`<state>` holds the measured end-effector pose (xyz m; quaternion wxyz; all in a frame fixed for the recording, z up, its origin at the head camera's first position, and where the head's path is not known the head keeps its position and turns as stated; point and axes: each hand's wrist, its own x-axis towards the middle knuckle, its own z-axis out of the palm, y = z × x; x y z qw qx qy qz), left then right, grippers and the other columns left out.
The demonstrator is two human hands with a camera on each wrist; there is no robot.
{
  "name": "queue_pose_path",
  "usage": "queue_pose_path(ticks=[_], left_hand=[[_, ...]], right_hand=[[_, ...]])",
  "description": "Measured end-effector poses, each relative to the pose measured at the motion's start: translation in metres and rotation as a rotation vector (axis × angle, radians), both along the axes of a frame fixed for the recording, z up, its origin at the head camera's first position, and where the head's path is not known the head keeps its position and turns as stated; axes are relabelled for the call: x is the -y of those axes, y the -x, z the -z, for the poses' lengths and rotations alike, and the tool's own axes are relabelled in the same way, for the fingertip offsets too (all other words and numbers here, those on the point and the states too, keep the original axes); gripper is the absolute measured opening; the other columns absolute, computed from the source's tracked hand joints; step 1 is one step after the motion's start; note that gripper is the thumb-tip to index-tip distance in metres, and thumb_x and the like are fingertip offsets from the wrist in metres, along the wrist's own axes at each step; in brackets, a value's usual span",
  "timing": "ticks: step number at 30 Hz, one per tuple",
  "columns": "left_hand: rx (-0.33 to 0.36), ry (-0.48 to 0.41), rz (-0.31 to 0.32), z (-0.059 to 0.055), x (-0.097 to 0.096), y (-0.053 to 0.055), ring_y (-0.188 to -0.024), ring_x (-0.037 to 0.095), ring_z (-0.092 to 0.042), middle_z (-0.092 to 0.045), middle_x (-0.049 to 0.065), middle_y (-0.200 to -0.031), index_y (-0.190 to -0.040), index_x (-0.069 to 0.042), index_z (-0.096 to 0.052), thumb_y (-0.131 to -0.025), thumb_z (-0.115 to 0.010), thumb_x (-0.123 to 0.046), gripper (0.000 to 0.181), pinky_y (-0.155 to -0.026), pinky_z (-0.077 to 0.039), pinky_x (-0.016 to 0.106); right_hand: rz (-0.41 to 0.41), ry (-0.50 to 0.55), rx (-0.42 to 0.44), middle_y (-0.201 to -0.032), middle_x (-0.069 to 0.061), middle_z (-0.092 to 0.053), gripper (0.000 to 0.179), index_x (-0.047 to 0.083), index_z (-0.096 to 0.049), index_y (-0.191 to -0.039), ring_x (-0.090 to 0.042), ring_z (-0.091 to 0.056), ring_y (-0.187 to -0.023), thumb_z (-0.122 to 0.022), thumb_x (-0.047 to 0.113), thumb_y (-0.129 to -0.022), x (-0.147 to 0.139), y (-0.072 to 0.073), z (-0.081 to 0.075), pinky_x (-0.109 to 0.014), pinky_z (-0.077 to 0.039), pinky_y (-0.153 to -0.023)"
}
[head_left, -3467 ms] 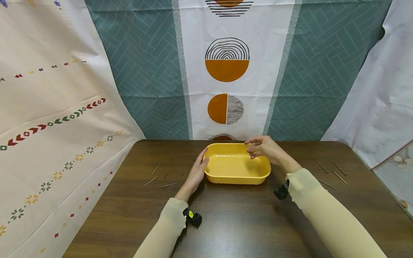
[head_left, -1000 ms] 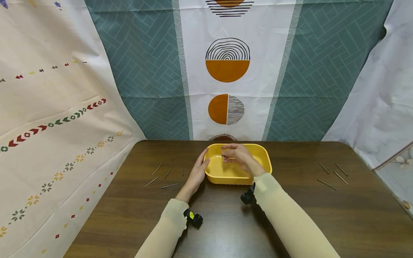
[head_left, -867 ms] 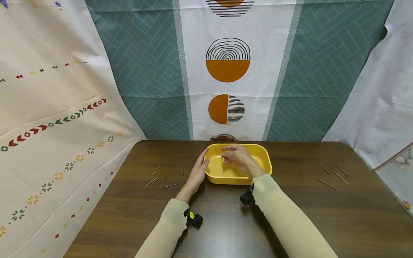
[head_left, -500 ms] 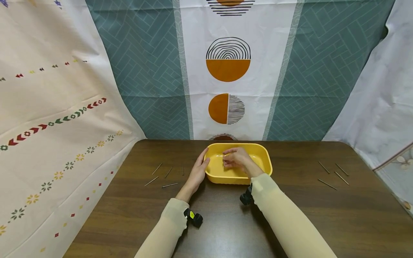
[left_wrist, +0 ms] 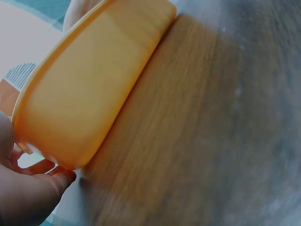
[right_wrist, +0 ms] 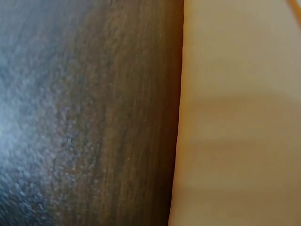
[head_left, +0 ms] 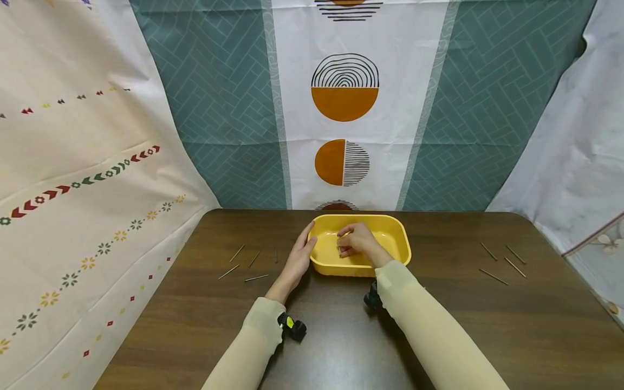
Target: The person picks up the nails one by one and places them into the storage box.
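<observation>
My left hand [head_left: 298, 259] holds the left end of a yellow plastic tray [head_left: 361, 271], with the thumb at the rim. In the left wrist view the fingers [left_wrist: 44, 168] curl at the outer corner of the tray's wall. My right hand [head_left: 358, 240] reaches down inside the tray, left of its middle. Between its fingertips it pinches a thin metal nail [head_left: 339, 252], close over the tray's floor and partly hidden by the fingers. The right wrist view shows only the tray's outer wall [right_wrist: 240, 117] and the tabletop, not the hand.
Several similar nails [head_left: 256, 278] lie scattered on the brown wooden table [head_left: 322, 363] left of the tray. Several more [head_left: 493, 277] lie at the right. Patterned cloths [head_left: 234, 108] hang behind and beside the table.
My right hand has moved left across the tray with the nail, then lowered with it toward the tray's floor. My left hand has stayed at the left end.
</observation>
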<state>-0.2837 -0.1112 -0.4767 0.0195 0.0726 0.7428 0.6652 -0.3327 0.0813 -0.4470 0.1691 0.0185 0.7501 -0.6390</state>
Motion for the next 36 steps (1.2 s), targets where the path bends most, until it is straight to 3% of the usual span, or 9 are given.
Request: queue_pose_path(ticks=[7, 15, 24, 36], left_hand=[[-0.005, -0.001, 0.009, -0.0005, 0.0004, -0.0001, -0.157, 0.030, -0.021, -0.022, 0.009, -0.172, -0.166, -0.019, -0.029, -0.114, -0.040, -0.019, 0.053, -0.126, -0.020, 0.051], [-0.010, -0.013, 0.019, -0.0010, 0.0007, 0.0010, -0.158, 0.029, -0.018, -0.020, 0.008, -0.172, -0.166, -0.018, -0.029, -0.114, -0.040, -0.020, 0.053, -0.127, -0.018, 0.050], [-0.014, -0.026, 0.023, -0.0012, 0.0006, -0.0005, -0.157, 0.031, -0.020, -0.020, 0.011, -0.172, -0.165, -0.016, -0.029, -0.114, -0.041, -0.019, 0.053, -0.127, -0.018, 0.052], [-0.001, -0.006, 0.016, -0.0011, 0.0009, -0.0013, -0.157, 0.030, -0.020, -0.021, 0.008, -0.172, -0.166, -0.019, -0.029, -0.114, -0.040, -0.021, 0.052, -0.126, -0.020, 0.052]], right_hand=[[-0.022, -0.065, -0.053, -0.073, -0.012, -0.064, 0.022, -0.011, -0.063, -0.113, -0.016, -0.058, -0.054, -0.070, -0.010, -0.092, 0.0012, -0.0017, 0.0012, -0.027, -0.057, -0.050], [-0.029, -0.269, -0.166, -0.066, -0.007, -0.063, 0.019, -0.009, -0.070, -0.105, -0.011, -0.049, -0.045, -0.078, -0.006, -0.087, 0.0004, -0.0003, 0.0021, -0.022, -0.044, -0.043], [-0.064, -0.328, -0.171, -0.060, -0.006, -0.059, 0.019, -0.010, -0.070, -0.107, -0.011, -0.048, -0.042, -0.074, -0.009, -0.088, 0.0014, 0.0006, 0.0042, -0.022, -0.043, -0.042], [-0.061, -0.331, -0.175, -0.058, -0.007, -0.059, 0.020, -0.009, -0.070, -0.107, -0.013, -0.050, -0.042, -0.073, -0.008, -0.087, 0.0023, -0.0003, 0.0034, -0.024, -0.045, -0.042]])
